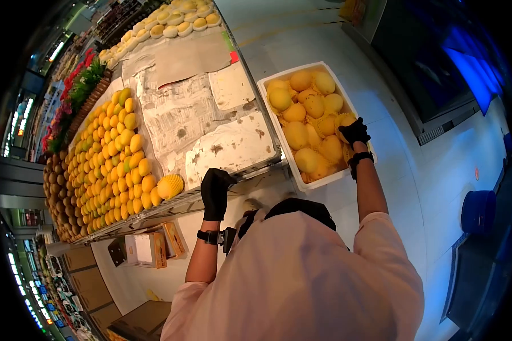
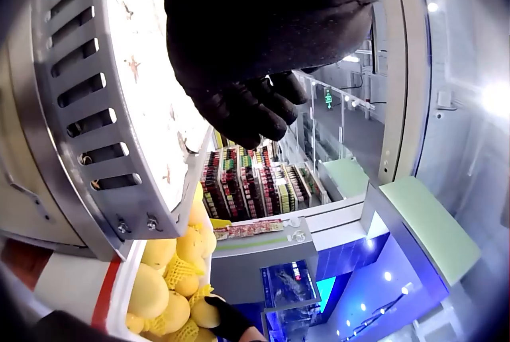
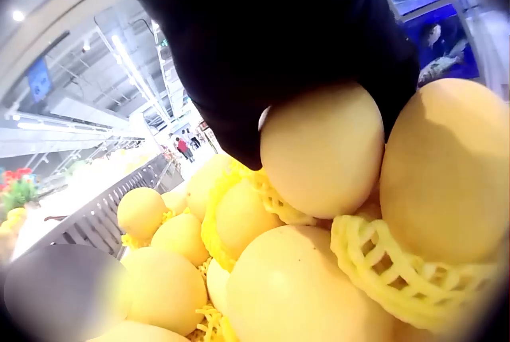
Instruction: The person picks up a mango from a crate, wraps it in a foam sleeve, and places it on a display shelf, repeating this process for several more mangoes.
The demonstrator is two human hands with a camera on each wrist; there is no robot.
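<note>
A white foam box (image 1: 330,182) full of large yellow mangoes (image 1: 296,135) stands beside the display table; some of the fruit wears yellow foam netting (image 3: 398,266). My right hand (image 1: 355,132), in a black glove, is at the box's right side. In the right wrist view its fingers grip a bare mango (image 3: 323,151) from above, the palm side hidden. My left hand (image 1: 216,193), also gloved in black, hovers by the table's front edge with its fingers loosely bent and nothing in them. One netted mango (image 1: 170,186) lies at the table corner near it.
The display table (image 1: 227,145) bears stained white paper, a brown cardboard sheet (image 1: 193,57) and rows of smaller mangoes (image 1: 114,148). Cartons (image 1: 145,250) lie on the floor below it. A blue bin (image 1: 478,211) stands at the right, and a dark tank (image 1: 432,62) beyond the box.
</note>
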